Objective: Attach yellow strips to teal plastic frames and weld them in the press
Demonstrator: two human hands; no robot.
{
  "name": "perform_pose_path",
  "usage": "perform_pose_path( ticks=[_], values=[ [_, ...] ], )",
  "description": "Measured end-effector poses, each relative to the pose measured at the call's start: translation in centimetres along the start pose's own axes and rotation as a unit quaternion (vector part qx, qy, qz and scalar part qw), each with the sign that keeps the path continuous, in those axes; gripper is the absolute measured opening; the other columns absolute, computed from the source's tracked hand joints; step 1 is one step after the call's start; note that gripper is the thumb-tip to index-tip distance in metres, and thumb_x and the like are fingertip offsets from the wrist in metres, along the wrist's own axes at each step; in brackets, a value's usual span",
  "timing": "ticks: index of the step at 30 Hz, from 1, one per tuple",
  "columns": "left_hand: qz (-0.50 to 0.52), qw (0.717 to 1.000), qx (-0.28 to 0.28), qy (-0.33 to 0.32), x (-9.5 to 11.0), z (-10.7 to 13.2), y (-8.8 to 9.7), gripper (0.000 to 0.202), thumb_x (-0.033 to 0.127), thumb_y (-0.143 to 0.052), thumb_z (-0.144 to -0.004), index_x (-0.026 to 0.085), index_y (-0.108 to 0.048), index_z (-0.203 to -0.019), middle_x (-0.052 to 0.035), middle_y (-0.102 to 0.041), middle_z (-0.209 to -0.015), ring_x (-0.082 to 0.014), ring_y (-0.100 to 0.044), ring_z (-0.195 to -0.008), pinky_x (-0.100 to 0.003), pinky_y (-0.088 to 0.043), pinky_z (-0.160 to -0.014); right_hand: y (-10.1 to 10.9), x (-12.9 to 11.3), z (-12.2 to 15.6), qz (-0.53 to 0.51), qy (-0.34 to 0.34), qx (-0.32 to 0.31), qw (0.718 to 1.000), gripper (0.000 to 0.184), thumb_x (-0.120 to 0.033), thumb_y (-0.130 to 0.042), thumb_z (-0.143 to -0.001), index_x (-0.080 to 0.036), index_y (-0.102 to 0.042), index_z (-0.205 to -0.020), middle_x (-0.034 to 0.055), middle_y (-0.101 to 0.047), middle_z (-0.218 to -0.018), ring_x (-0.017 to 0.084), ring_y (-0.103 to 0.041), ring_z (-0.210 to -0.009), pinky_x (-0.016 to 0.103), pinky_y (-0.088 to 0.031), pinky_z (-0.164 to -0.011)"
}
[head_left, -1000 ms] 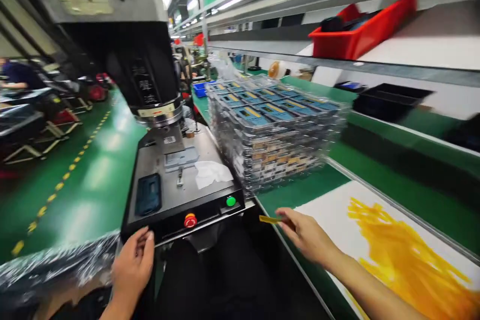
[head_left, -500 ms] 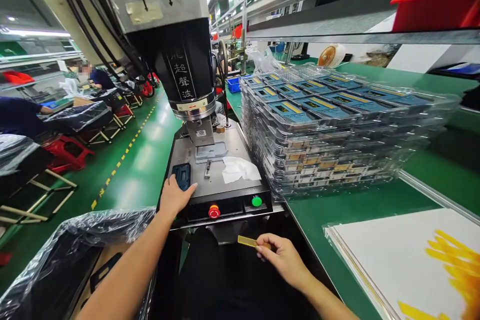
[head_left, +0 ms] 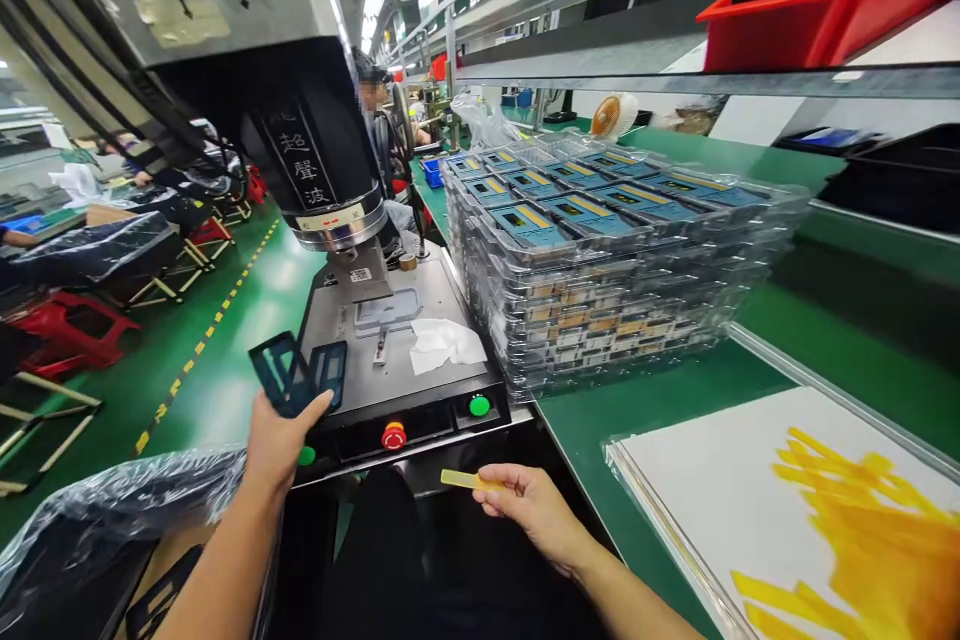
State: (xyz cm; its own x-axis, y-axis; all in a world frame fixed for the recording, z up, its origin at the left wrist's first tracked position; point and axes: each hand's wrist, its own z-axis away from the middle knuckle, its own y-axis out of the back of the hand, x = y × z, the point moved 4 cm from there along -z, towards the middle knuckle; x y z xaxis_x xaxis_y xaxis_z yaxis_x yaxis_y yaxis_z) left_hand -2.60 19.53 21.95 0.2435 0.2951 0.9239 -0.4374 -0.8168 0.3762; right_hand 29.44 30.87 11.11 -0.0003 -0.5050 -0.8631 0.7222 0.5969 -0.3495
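My left hand (head_left: 279, 435) is closed on a dark blue plastic cover with rectangular cutouts (head_left: 271, 366), lifted and tilted at the left edge of the machine base (head_left: 390, 360). A second dark blue plastic cover (head_left: 331, 366) lies on the base beside it, and my left thumb reaches to its lower end. Between thumb and fingers of my right hand (head_left: 525, 505), a flat translucent yellow strip (head_left: 459, 479) is pinched above my lap. More yellow strips (head_left: 847, 520) lie on a white sheet (head_left: 690, 490) to the right.
Above the base hangs the ultrasonic machine's head (head_left: 300, 140). The base front carries a red stop button (head_left: 394, 435) and a green button (head_left: 479, 406). Stacked clear trays (head_left: 600, 290) of blue parts stand at right. A plastic-lined bin (head_left: 135, 490) sits lower left. White tissue (head_left: 446, 345) lies on the base.
My left hand has lifted one cover up and leftward off the base, leaving another there. The right hand still holds the yellow strip. The view has turned slightly right.
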Motion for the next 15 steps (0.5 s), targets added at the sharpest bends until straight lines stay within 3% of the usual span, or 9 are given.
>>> perform_pose_path(
  ticks=[3,6,9,15],
  values=[
    [0.191,0.975,-0.082,0.074,-1.2,3.4,-0.6,0.073,0.049,-0.082,-0.057,0.017,-0.053,-0.116,-0.0084,-0.066,-0.112,-0.0267,-0.061,-0.107,-0.041,-0.048,-0.098,-0.2,0.2,-0.1,0.008,0.004,0.009,1.0,0.057,-0.055,-0.081,-0.059,-0.011,-0.067,-0.093,0.0084,-0.069,-0.083,0.018,-0.068,-0.073,0.03,-0.053,-0.069],
    [0.234,0.947,-0.085,0.204,-3.8,7.4,-1.6,0.069,0.052,-0.083,-0.054,0.018,-0.06,-0.109,-0.0063,-0.07,-0.101,-0.0305,-0.061,-0.109,-0.043,-0.05,-0.096,-0.6,0.5,-0.2,0.039,0.019,-0.007,0.999,0.057,-0.065,-0.071,-0.066,-0.012,-0.064,-0.086,0.0041,-0.065,-0.07,0.015,-0.064,-0.059,0.026,-0.05,-0.056],
    [0.255,0.902,-0.109,0.33,-6.1,11.4,-3.2,0.062,0.045,-0.085,-0.054,0.019,-0.063,-0.107,-0.0059,-0.072,-0.094,-0.0312,-0.063,-0.104,-0.041,-0.054,-0.089,-0.6,0.2,-0.1,0.078,0.049,0.007,0.996,0.057,-0.069,-0.061,-0.073,-0.013,-0.061,-0.083,-0.0019,-0.057,-0.06,0.01,-0.055,-0.046,0.021,-0.041,-0.044],
    [0.329,0.838,-0.199,0.387,-6.0,15.9,-5.8,0.061,0.033,-0.08,-0.066,0.017,-0.058,-0.121,-0.0097,-0.07,-0.109,-0.0267,-0.064,-0.106,-0.035,-0.054,-0.088,-1.5,-2.3,0.5,0.106,0.067,0.095,0.988,0.047,-0.061,-0.066,-0.073,-0.014,-0.063,-0.081,-0.0054,-0.047,-0.046,0.008,-0.041,-0.041,0.02,-0.03,-0.042]
  ],
)
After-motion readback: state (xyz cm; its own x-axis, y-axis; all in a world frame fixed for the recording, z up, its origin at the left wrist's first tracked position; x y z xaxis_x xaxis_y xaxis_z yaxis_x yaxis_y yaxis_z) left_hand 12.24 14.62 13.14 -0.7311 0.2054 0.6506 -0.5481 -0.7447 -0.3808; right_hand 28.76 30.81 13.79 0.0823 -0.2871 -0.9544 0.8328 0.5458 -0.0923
